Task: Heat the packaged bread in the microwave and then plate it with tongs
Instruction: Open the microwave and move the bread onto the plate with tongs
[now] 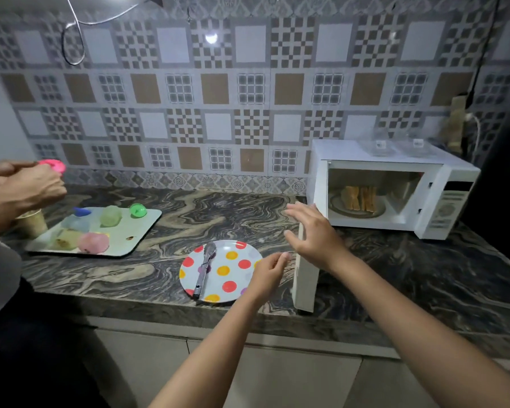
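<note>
Marbled counter [147, 269] is running below patterned wall tiles. Right hand [312, 234] is hovering at the top edge of the open microwave door [305, 278], fingers spread, gripping nothing; contact unclear. Left hand [270, 269] is hanging loosely curled, holding nothing. Just left of it, tongs [204, 269] are lying on the dotted plate [215, 282], long axis near-to-far, tips pointing at the wall. Beyond the right hand, bread slices [359, 198] are standing on edge inside the microwave [442, 207].
</note>
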Action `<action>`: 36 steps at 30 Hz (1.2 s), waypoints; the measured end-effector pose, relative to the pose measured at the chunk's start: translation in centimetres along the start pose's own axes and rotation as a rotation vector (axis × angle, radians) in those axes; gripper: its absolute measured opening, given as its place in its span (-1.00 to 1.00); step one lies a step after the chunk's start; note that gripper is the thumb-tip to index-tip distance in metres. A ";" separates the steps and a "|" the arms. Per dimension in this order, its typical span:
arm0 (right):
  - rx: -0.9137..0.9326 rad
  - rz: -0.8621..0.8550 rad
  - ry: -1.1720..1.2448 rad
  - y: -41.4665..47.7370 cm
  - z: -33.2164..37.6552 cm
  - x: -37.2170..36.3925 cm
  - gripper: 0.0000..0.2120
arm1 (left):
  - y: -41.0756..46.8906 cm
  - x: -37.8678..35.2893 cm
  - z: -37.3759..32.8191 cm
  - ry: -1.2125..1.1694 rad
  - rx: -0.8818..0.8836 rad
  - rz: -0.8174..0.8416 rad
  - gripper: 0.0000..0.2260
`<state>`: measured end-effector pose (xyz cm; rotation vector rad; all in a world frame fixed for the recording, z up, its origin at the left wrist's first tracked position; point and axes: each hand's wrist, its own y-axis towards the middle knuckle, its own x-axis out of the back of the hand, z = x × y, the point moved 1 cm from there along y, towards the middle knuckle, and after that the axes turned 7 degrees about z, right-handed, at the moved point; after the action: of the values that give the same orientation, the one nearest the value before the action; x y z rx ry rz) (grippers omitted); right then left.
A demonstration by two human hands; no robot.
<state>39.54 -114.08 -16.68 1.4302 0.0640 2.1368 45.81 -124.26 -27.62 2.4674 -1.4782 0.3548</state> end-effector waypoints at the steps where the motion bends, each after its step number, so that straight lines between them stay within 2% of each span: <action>1: 0.011 -0.003 0.010 0.4 1.0 -0.7 -0.57 | -0.3 1.1 0.6 0.002 0.016 -0.016 -0.60; 3: 0.031 0.012 0.053 1.4 2.6 -2.4 -0.60 | -0.8 3.7 2.1 -0.005 0.067 -0.056 -0.59; 5: 0.034 0.053 0.089 2.3 3.7 -4.6 -0.61 | -1.5 6.8 3.8 -0.032 0.122 -0.114 -0.70; 7: 0.003 0.108 0.118 3.3 3.7 -7.3 -0.62 | -2.1 9.8 5.5 -0.080 0.177 -0.210 -0.73; 10: -0.129 0.211 0.174 4.7 2.1 -11.8 -0.63 | -3.4 13.5 8.7 -0.064 0.253 -0.317 -0.69; 16: -0.467 0.330 0.176 6.7 -3.6 -18.6 -0.58 | -5.0 18.3 14.2 0.045 0.404 -0.396 -0.78; 21: -0.689 0.275 0.165 8.9 -7.7 -21.6 -0.68 | -2.5 20.0 17.0 0.014 0.484 -0.453 -0.78; 25: -0.764 0.268 0.152 10.4 -8.7 -22.9 -0.67 | 0.9 19.8 17.8 -0.029 0.512 -0.311 -0.76; 27: -0.808 0.241 0.127 11.0 -8.9 -23.6 -0.67 | 2.6 19.5 17.9 0.037 0.510 -0.259 -0.73; 31: -0.892 0.190 0.165 12.0 -9.0 -24.6 -0.71 | 4.2 19.8 18.5 0.060 0.547 -0.321 -0.83; 36: -0.889 0.082 0.371 12.4 -9.6 -26.0 -0.73 | 4.8 20.4 19.6 0.062 0.611 -0.439 -0.85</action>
<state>33.04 -134.29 -38.38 0.5236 -0.7211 2.0417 52.50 -149.75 -38.94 3.1074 -0.8369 0.8846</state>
